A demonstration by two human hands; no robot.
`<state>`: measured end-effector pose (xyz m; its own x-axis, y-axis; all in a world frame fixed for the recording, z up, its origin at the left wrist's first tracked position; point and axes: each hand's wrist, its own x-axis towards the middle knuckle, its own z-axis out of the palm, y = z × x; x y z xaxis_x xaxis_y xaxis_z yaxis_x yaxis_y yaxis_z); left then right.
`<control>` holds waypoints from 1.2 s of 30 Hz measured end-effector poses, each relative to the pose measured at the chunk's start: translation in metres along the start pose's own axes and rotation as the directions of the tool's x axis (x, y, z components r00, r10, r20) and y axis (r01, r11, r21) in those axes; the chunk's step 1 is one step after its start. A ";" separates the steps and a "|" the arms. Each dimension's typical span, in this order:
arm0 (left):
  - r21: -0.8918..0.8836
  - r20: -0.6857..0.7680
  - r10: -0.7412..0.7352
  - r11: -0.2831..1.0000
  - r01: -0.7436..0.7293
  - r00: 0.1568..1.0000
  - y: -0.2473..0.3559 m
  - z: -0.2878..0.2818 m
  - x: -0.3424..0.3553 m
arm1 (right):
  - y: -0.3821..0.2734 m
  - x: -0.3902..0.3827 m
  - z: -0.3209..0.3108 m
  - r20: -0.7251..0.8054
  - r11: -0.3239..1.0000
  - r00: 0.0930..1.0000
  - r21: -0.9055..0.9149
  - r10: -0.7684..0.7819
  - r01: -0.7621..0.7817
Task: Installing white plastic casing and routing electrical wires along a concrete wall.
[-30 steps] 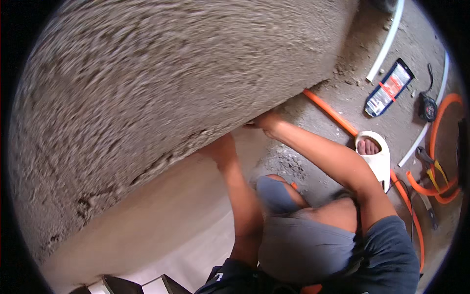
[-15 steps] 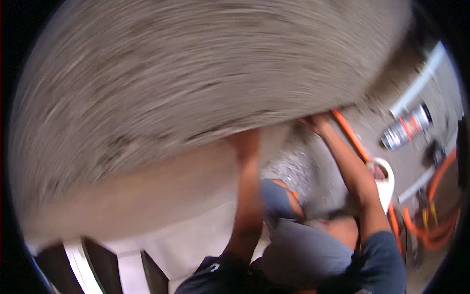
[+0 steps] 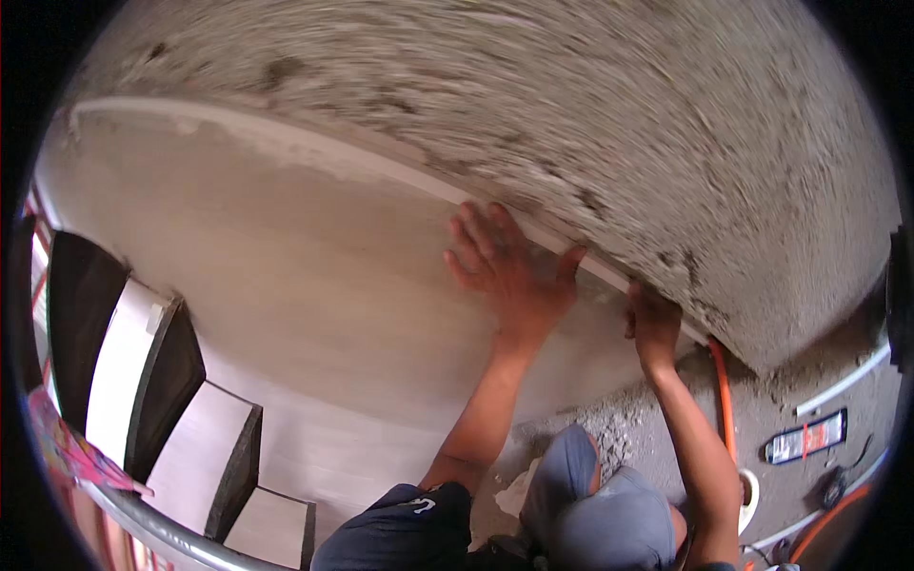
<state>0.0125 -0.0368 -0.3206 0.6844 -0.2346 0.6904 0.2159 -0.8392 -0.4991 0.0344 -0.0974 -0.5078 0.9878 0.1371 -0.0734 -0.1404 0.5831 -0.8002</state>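
A long, narrow pale strip (image 3: pixel 381 169) runs along the wall between a smooth plastered face (image 3: pixel 314 276) and a rough cement face (image 3: pixel 571 105). My left hand (image 3: pixel 519 276) lies against the smooth face with its fingers spread, fingertips and thumb close to the strip. Farther right, my right hand (image 3: pixel 655 324) is closed at the strip, its fingers curled inward; what they hold, if anything, is hidden. Just beyond that hand, at the strip's right end, an orange pipe (image 3: pixel 722 385) slants down toward the floor.
Stair steps with dark risers (image 3: pixel 171 381) and a metal handrail (image 3: pixel 181 541) are at lower left, with a pink patterned cloth (image 3: pixel 81 445) over the rail. Cement rubble (image 3: pixel 614 433) lies by my knees. At right are a flat packet (image 3: pixel 805 438), a white ring (image 3: pixel 749 500) and an orange hose (image 3: pixel 830 523).
The view has swung, so the strip, the smooth wall and the stairs show more fully and sharply. My left hand, blurred at the wall's edge before, now shows spread fingers.
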 end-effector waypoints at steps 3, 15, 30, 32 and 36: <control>0.064 0.039 -0.014 0.998 0.012 0.999 -0.010 -0.022 0.033 | 0.005 0.004 -0.008 -0.028 0.993 0.993 -0.054 -0.111 0.109; 0.297 -0.513 0.202 0.954 -0.049 0.834 -0.195 -0.174 0.311 | 0.014 0.012 -0.020 0.014 0.960 0.960 0.007 -0.280 0.280; 0.234 -0.566 0.307 0.950 -0.208 0.765 -0.322 -0.272 0.447 | -0.084 0.008 -0.046 0.616 0.719 0.734 -0.644 0.286 0.260; 0.223 -0.620 0.334 0.942 -0.249 0.710 -0.329 -0.270 0.441 | -0.180 -0.027 -0.035 0.739 0.615 0.555 -0.652 0.382 0.444; 0.172 -0.650 0.328 0.942 -0.287 0.685 -0.315 -0.269 0.444 | -0.313 -0.086 -0.035 0.804 0.623 0.334 -0.593 0.491 0.511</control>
<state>0.0614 -0.0081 0.2841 0.0868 -0.7549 0.6501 0.1270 -0.6389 -0.7588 -0.0038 -0.3197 -0.2713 0.2077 0.9763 0.0612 0.4572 -0.0416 -0.8884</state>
